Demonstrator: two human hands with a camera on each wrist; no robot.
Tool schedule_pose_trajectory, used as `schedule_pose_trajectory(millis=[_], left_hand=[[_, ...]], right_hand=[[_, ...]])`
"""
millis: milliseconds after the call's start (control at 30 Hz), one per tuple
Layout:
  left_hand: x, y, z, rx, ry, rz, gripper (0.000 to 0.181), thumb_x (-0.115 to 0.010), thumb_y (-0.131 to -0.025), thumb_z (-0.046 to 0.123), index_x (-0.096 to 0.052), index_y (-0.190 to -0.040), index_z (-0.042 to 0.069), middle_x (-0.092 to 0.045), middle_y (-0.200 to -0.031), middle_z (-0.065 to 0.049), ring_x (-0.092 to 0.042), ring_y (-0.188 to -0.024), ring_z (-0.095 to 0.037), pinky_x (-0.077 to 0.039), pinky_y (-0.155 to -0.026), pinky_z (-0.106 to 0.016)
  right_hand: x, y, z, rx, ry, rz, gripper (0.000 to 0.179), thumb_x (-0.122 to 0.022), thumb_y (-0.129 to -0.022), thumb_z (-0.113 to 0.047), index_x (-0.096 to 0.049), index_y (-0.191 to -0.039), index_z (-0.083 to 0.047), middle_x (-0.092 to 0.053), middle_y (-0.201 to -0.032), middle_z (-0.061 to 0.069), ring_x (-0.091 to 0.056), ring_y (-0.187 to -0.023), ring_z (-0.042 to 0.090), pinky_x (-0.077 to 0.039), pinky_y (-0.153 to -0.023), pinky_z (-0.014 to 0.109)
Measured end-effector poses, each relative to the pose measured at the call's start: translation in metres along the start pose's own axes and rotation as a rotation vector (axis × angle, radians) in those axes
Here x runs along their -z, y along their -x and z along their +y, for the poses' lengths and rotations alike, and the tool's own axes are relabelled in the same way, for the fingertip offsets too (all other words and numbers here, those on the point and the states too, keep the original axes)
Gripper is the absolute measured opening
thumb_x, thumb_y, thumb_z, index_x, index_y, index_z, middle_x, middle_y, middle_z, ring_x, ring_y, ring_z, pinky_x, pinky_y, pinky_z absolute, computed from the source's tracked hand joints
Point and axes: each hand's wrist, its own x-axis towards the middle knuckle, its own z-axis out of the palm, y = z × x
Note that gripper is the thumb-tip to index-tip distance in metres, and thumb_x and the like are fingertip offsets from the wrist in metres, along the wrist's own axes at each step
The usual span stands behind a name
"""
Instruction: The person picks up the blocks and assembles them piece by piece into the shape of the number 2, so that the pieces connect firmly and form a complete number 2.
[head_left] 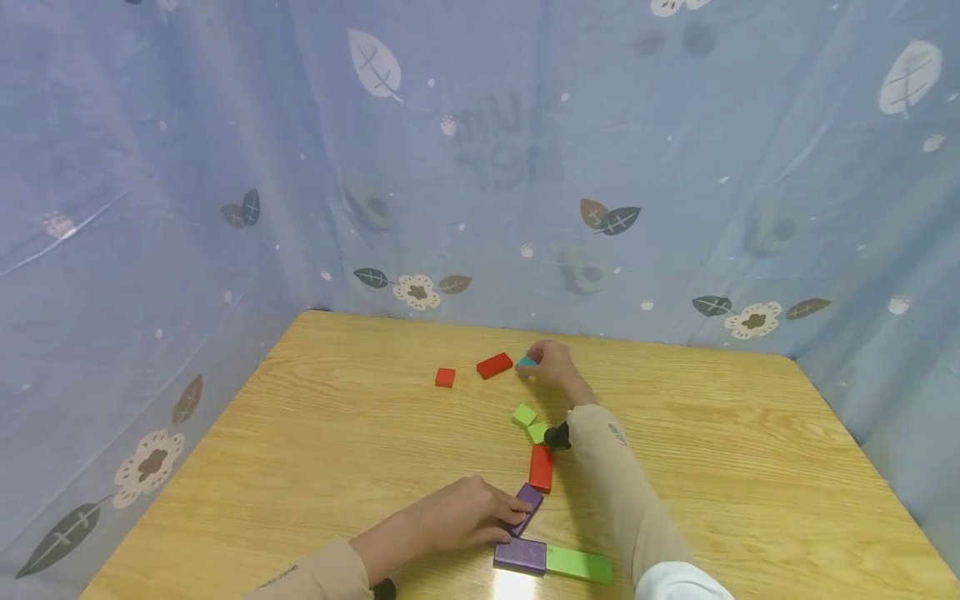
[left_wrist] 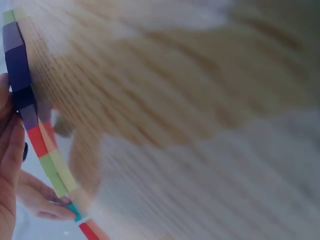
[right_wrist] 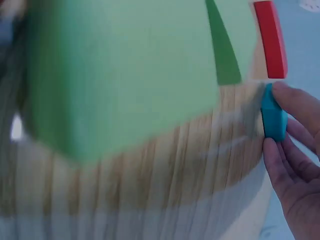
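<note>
Near the back of the table my right hand (head_left: 551, 364) pinches a small turquoise block (head_left: 527, 364) between thumb and fingers. The right wrist view shows that turquoise block (right_wrist: 273, 116) with angled faces, held at both ends. Closer to me, my left hand (head_left: 468, 512) has its thumb and fingers about a slanted purple block (head_left: 531, 498), partly covering it. A second purple block (head_left: 520, 555) lies just below the left thumb, end to end with a long green block (head_left: 579, 564). Beyond the slanted one comes a red block (head_left: 541, 468).
Two small lime green blocks (head_left: 524, 416) lie beneath the right wrist, one behind the other. A red rectangular block (head_left: 495, 365) is left of the turquoise one, and a red square block (head_left: 445, 377) farther left. A patterned blue curtain (head_left: 480, 167) borders the wooden table (head_left: 337, 433).
</note>
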Motion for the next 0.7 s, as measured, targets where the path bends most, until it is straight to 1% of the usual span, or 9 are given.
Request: schedule_pose_trajectory(millis=[33,100,167,233,367,567,700], left_hand=[[0.0,-0.001,0.0,-0.001,0.0,-0.002,0.029,-0.065,-0.092,0.022,-0.069,-0.116,0.008,-0.062,-0.126,0.001,-0.058,-0.112,-0.007,-0.045,-0.09,-0.011],[0.0,-0.002,0.001,0.003,0.0,-0.007,0.029,-0.065,-0.092,0.022,-0.069,-0.116,0.008,-0.062,-0.126,0.001,-0.059,-0.112,-0.008,-0.045,-0.09,-0.01],[0.001,-0.003,0.003,0.009,-0.003,-0.014,0.029,-0.065,-0.091,0.022,-0.069,-0.116,0.008,-0.062,-0.126,0.001,-0.059,-0.112,-0.008,-0.045,-0.09,-0.011],[0.002,-0.003,0.003,0.013,-0.009,-0.019,0.028,-0.066,-0.091,0.022,-0.069,-0.116,0.008,-0.062,-0.126,0.001,-0.059,-0.112,-0.008,-0.045,-0.09,-0.011],[0.005,-0.002,0.004,0.015,0.003,-0.022,0.028,-0.066,-0.091,0.021,-0.069,-0.116,0.007,-0.062,-0.125,0.0,-0.059,-0.112,-0.008,-0.045,-0.09,-0.011],[0.005,-0.001,0.004,-0.002,0.003,0.006,0.028,-0.067,-0.09,0.019,-0.069,-0.115,0.007,-0.063,-0.124,-0.001,-0.06,-0.111,-0.009,-0.046,-0.089,-0.011],[0.004,0.0,0.004,-0.005,0.007,0.018,0.027,-0.067,-0.09,0.019,-0.069,-0.115,0.007,-0.063,-0.124,-0.001,-0.06,-0.111,-0.009,-0.046,-0.09,-0.012]], right_hand=[[0.0,0.0,0.0,-0.031,0.015,0.004,0.029,-0.074,-0.084,-0.014,-0.067,-0.099,0.009,-0.069,-0.096,0.02,-0.064,-0.091,0.032,-0.054,-0.079,0.039],[0.002,-0.001,-0.001,-0.104,0.01,0.012,0.026,-0.075,-0.083,-0.015,-0.068,-0.095,0.007,-0.068,-0.094,0.017,-0.062,-0.089,0.03,-0.054,-0.077,0.036],[0.006,0.0,-0.003,-0.164,-0.022,0.028,0.026,-0.076,-0.082,-0.017,-0.068,-0.094,0.006,-0.067,-0.095,0.017,-0.062,-0.089,0.03,-0.055,-0.075,0.035],[0.011,0.0,-0.006,-0.197,-0.055,0.052,0.027,-0.076,-0.082,-0.018,-0.068,-0.093,0.005,-0.067,-0.095,0.017,-0.062,-0.089,0.03,-0.055,-0.074,0.035],[0.019,0.003,-0.01,-0.166,-0.079,0.089,0.028,-0.077,-0.082,-0.021,-0.07,-0.092,0.004,-0.069,-0.093,0.017,-0.064,-0.088,0.03,-0.055,-0.073,0.036],[0.026,0.013,-0.013,-0.052,-0.152,0.133,0.026,-0.078,-0.079,-0.017,-0.071,-0.092,0.005,-0.07,-0.089,0.018,-0.066,-0.082,0.031,-0.057,-0.071,0.038],[0.027,0.017,-0.016,0.016,-0.181,0.138,0.025,-0.08,-0.077,-0.014,-0.072,-0.091,0.005,-0.071,-0.086,0.018,-0.067,-0.078,0.03,-0.057,-0.069,0.036]])
